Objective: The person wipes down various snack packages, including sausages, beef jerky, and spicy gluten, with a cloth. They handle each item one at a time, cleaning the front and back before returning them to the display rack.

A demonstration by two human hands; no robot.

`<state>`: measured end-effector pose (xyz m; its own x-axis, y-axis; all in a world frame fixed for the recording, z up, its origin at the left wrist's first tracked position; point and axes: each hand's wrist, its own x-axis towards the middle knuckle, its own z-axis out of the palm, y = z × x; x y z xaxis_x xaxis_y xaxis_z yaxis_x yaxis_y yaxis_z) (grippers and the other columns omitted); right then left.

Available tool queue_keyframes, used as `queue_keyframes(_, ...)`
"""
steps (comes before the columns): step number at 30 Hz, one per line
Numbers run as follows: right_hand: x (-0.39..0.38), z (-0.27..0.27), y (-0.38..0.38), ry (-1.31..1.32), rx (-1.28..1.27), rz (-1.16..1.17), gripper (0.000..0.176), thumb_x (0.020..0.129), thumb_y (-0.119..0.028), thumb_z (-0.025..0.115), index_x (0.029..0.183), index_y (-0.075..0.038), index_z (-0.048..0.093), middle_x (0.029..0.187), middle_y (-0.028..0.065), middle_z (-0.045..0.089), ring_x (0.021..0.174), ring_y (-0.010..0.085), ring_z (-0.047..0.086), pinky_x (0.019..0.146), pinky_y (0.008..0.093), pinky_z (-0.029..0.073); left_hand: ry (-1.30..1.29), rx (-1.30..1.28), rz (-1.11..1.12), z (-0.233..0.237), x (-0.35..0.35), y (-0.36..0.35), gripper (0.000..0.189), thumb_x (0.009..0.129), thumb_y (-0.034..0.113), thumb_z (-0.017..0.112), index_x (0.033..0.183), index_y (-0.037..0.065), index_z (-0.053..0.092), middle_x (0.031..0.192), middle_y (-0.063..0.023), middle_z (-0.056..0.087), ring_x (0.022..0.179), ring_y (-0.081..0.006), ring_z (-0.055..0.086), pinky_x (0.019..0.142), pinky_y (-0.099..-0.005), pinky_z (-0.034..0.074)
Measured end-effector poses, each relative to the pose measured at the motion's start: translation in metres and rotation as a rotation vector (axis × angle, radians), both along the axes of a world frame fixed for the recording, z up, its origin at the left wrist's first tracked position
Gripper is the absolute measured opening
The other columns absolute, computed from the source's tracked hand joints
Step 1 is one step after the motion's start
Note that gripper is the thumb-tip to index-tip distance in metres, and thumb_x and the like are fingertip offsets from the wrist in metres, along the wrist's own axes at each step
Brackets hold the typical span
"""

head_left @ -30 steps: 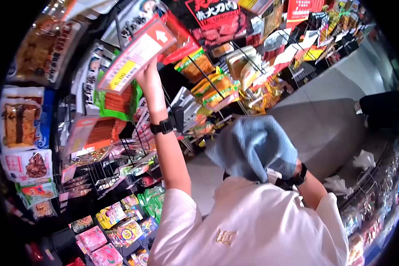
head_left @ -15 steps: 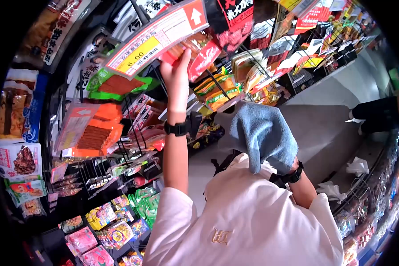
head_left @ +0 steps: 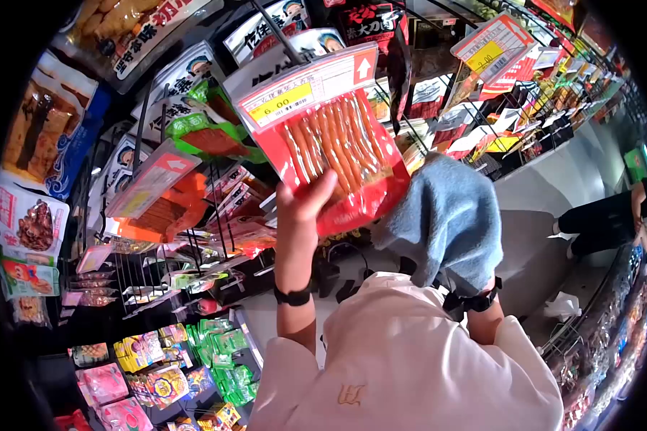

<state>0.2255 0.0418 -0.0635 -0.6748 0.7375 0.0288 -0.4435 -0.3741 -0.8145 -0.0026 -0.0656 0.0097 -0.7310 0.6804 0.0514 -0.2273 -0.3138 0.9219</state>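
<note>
My left hand (head_left: 302,208) is raised and grips the lower edge of a red packet of orange sausage sticks (head_left: 341,147) that hangs on a peg hook. A price tag (head_left: 303,90) reading 6.00 with a red arrow covers the top of the packet. My right hand is hidden under a blue cloth (head_left: 449,223) that it holds up just right of the packet; only the wrist with a black band (head_left: 474,302) shows.
Wire racks of hanging snack packets fill the left and top: a green packet (head_left: 208,133), an orange packet (head_left: 169,208), more tags (head_left: 485,47). Bright bags (head_left: 144,359) sit on low shelves. Another person (head_left: 604,215) stands on the grey floor at right.
My left hand has come down from the tag onto the red packet, which now faces me in full. The blue cloth has risen and shifted right. The view has tilted upward.
</note>
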Motion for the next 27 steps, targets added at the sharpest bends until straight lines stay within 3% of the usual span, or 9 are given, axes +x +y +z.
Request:
queue_keyframes(1,0.003,0.003,0.003,0.008,0.004,-0.016,0.048,0.075,-0.025,0.067,0.114,-0.001,0.052,0.108,0.0127,0.055,0.108,0.0261,0.049,0.093,0.04,0.038,0.003,-0.067,0.054,-0.004,0.008,-0.006,0.04,0.083,0.004,0.062,0.121,0.0,0.05,0.108,-0.0074,0.062,0.093,-0.0148,0.061,0.081,-0.0269,0.049)
queue_keyframes(3,0.01,0.008,0.01,0.032,0.015,-0.052,0.048,0.075,-0.025,0.067,0.114,-0.001,0.052,0.108,0.0128,0.055,0.109,0.0265,0.049,0.093,0.0405,0.038,0.091,-0.036,-0.055,-0.004,0.022,-0.022,0.037,0.084,0.003,0.061,0.119,-0.001,0.051,0.105,-0.0064,0.061,0.092,-0.0138,0.06,0.08,-0.0262,0.048)
queue_keyframes(5,0.019,0.013,0.019,0.057,0.027,-0.097,0.048,0.075,-0.026,0.067,0.114,-0.001,0.052,0.108,0.0129,0.055,0.109,0.0268,0.049,0.093,0.041,0.038,0.125,0.023,0.041,-0.02,0.034,-0.03,0.034,0.085,0.002,0.061,0.117,-0.002,0.051,0.106,-0.0066,0.06,0.094,-0.0118,0.058,0.083,-0.0269,0.046)
queue_keyframes(8,0.035,0.019,0.022,0.072,0.041,-0.137,0.049,0.075,-0.027,0.067,0.114,-0.001,0.052,0.108,0.0131,0.055,0.11,0.0274,0.049,0.093,0.0417,0.037,0.038,0.014,0.049,-0.02,0.043,-0.036,0.031,0.085,0.002,0.061,0.114,-0.002,0.053,0.105,-0.0061,0.061,0.093,-0.011,0.058,0.083,-0.0262,0.045)
queue_keyframes(10,0.039,0.019,0.02,0.073,0.037,-0.146,0.05,0.075,-0.027,0.067,0.114,0.0,0.052,0.109,0.0133,0.055,0.11,0.0277,0.048,0.093,0.0422,0.037,0.005,-0.066,-0.008,-0.02,0.045,-0.038,0.039,0.084,-0.001,0.061,0.121,0.002,0.05,0.11,-0.0053,0.059,0.1,-0.0136,0.056,0.09,-0.0291,0.044)
queue_keyframes(21,0.024,0.019,0.02,0.053,0.078,-0.118,0.052,0.075,-0.03,0.067,0.114,0.0,0.051,0.11,0.014,0.055,0.113,0.0297,0.047,0.094,0.0448,0.036,0.095,-0.016,0.024,-0.011,0.061,-0.042,0.027,0.086,0.001,0.059,0.112,-0.003,0.055,0.101,-0.0061,0.063,0.093,-0.0115,0.058,0.086,-0.0271,0.045)
queue_keyframes(23,0.025,0.028,0.013,0.024,0.173,-0.093,0.052,0.075,-0.031,0.067,0.114,0.0,0.051,0.11,0.0142,0.055,0.114,0.0301,0.047,0.094,0.0453,0.036,0.01,-0.032,-0.015,-0.019,0.066,-0.046,0.023,0.085,-0.001,0.058,0.108,-0.003,0.056,0.099,-0.0062,0.063,0.09,-0.0113,0.059,0.084,-0.0268,0.045)
queue_keyframes(27,0.01,0.041,-0.01,-0.171,0.709,0.116,0.053,0.074,-0.032,0.067,0.114,0.0,0.05,0.111,0.0144,0.055,0.115,0.0308,0.047,0.094,0.0462,0.036,0.273,-0.138,-0.026,-0.042,0.075,-0.057,0.026,0.084,-0.001,0.058,0.11,-0.004,0.054,0.099,-0.0076,0.063,0.09,-0.014,0.059,0.083,-0.0276,0.045)
